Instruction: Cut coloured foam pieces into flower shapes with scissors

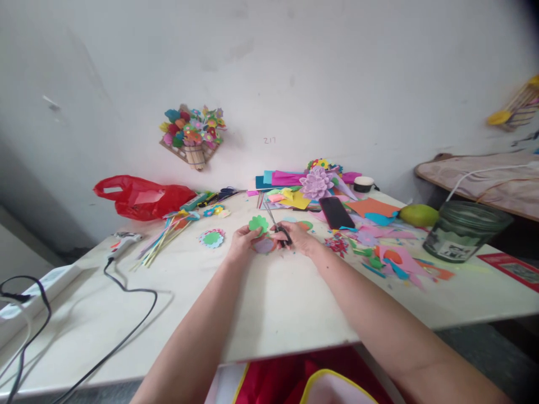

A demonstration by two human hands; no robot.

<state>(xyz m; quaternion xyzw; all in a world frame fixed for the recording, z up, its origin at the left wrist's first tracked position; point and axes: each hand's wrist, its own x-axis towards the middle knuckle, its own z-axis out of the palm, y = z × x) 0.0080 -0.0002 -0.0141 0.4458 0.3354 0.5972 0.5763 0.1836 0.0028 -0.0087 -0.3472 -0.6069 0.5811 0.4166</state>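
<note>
- The left hand (pixel 241 242) grips a green scalloped flower cutout (pixel 258 223) by its lower edge, thumb on its face, above the middle of the counter (pixel 290 314).
- The right hand (pixel 300 238) is closed around the black handles of a pair of scissors (pixel 283 235); the blades point up and away, just to the right of the green cutout. Whether they touch it cannot be told.
- Between and under the hands lies a lilac disc (pixel 264 246), partly hidden by the fingers.
- Left of the left hand, well apart from it, a layered scalloped disc (pixel 211 239) with a green centre lies flat.
- Right of the right hand sit a small heap of red scraps (pixel 336 244) and a dark-screened smartphone (pixel 337 213).
- Farther right are mixed coloured offcuts (pixel 393 259), a yellow-green fruit (pixel 419 215) and a dark green glass jar (pixel 463 231).
- Behind the hands, a lilac layered flower (pixel 316 182) rests by stacked coloured sheets (pixel 286 178).
- At the left are a red plastic bag (pixel 158 199), a bundle of thin sticks (pixel 162 244), a glue gun (pixel 123 242) with a black cord, and a white power strip (pixel 46 289).
- On the wall hangs a basket of colourful craft flowers (pixel 194 137).
</note>
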